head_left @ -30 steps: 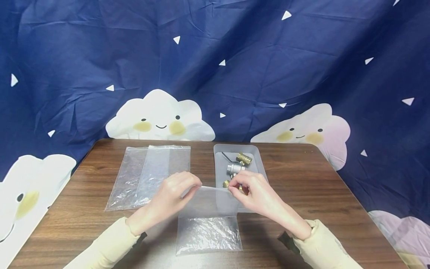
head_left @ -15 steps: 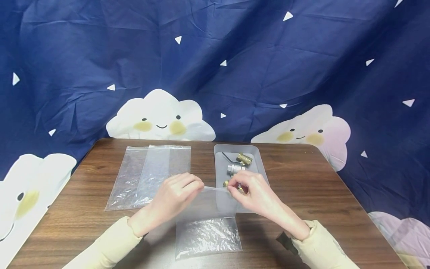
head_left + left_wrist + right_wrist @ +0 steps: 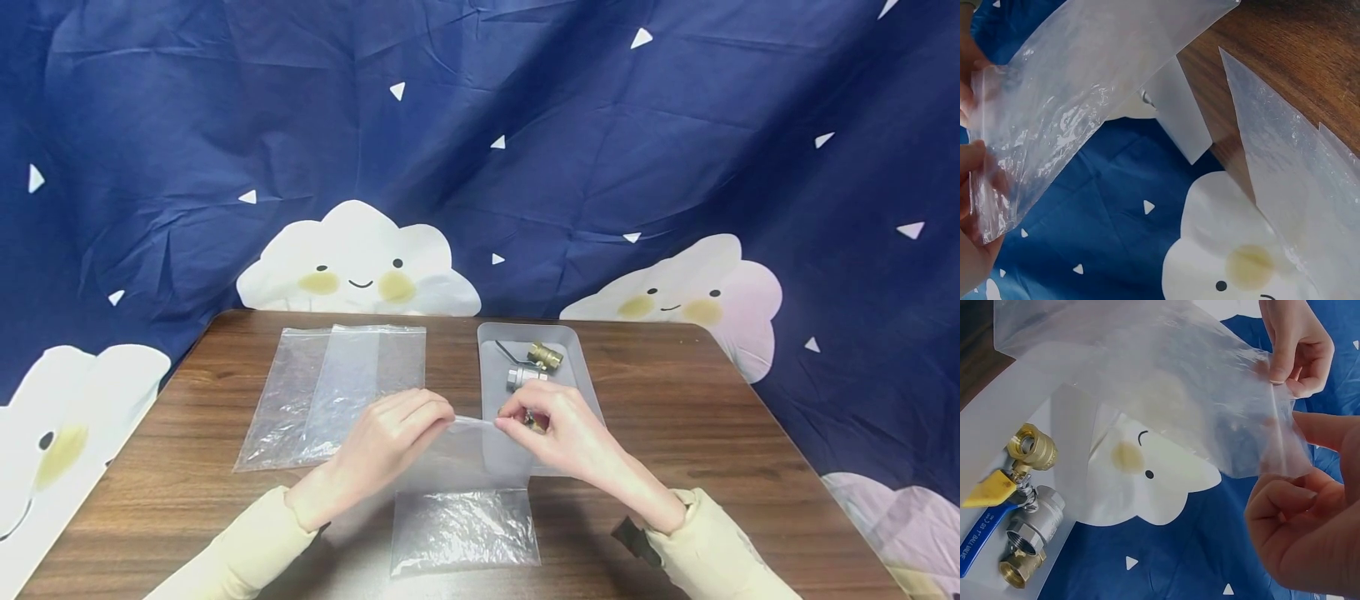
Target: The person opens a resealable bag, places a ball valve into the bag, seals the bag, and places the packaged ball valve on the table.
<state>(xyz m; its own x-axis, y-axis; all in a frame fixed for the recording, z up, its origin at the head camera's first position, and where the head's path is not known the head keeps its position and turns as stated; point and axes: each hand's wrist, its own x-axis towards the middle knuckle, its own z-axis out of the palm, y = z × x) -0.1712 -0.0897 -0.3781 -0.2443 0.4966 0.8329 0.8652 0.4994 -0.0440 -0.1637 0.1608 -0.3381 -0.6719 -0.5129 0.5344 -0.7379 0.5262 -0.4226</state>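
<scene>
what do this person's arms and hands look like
The left sleeve and right sleeve are pale cream and look softly padded, ending at the wrists. The left hand and right hand are bare, without gloves. A dark piece shows beside the right sleeve's end, too unclear to identify.

Our left hand [image 3: 1297, 349] and right hand [image 3: 1313, 544] pinch a clear bag [image 3: 1172, 381].
A silver valve [image 3: 1041, 519] lies between near and far brass valves [image 3: 1041, 451].
</scene>
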